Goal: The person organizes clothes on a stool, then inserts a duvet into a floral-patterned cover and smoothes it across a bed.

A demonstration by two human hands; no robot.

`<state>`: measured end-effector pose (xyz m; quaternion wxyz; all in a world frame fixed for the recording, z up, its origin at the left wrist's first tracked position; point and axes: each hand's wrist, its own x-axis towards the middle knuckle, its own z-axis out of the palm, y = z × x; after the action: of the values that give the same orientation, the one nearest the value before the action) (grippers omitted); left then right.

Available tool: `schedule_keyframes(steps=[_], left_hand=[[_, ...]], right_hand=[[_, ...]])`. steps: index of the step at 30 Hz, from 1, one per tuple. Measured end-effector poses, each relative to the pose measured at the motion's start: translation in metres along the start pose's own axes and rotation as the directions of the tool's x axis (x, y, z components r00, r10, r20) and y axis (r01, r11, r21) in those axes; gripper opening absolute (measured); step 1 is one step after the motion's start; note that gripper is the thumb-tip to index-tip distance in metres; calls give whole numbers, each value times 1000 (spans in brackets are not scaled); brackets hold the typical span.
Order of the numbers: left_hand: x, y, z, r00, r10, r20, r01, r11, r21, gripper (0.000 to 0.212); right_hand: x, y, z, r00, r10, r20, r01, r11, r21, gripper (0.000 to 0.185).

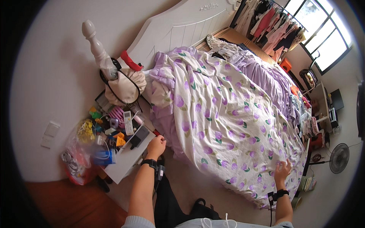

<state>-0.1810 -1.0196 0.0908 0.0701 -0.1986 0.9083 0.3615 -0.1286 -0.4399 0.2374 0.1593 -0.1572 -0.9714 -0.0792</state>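
Note:
My left hand point(157, 145), its fingers curled, is at the right corner of a white nightstand point(127, 159); a small red item point(156, 132) shows just beyond the fingertips, and whether I hold it cannot be told. A white remote control point(128, 123), a black device point(139, 138) and many small items crowd the nightstand top. My right hand point(282, 171) has its fingers apart, over or on the lower edge of a tulip-patterned quilt point(228, 122) on the bed. Nothing shows in that hand. Both wrists wear black straps with small devices.
A beige bag point(125, 85) hangs at the bedpost point(97, 48) beside the white headboard point(188, 25). Plastic bags point(77, 159) lie left of the nightstand. A standing fan point(339, 158) is at the right, a clothes rack point(273, 25) near the window. A black bag or garment lies near my legs.

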Motion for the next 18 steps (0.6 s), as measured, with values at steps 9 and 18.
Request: schedule_keyframes(steps=[9, 18], left_hand=[[154, 43, -2, 940, 338, -52, -319, 922, 220, 37], [203, 54, 14, 850, 499, -167, -413, 830, 375, 22]], right_hand=[[108, -442, 53, 828, -561, 1, 424, 627, 654, 20], [153, -666, 113, 776, -607, -172, 595, 614, 519, 23]])
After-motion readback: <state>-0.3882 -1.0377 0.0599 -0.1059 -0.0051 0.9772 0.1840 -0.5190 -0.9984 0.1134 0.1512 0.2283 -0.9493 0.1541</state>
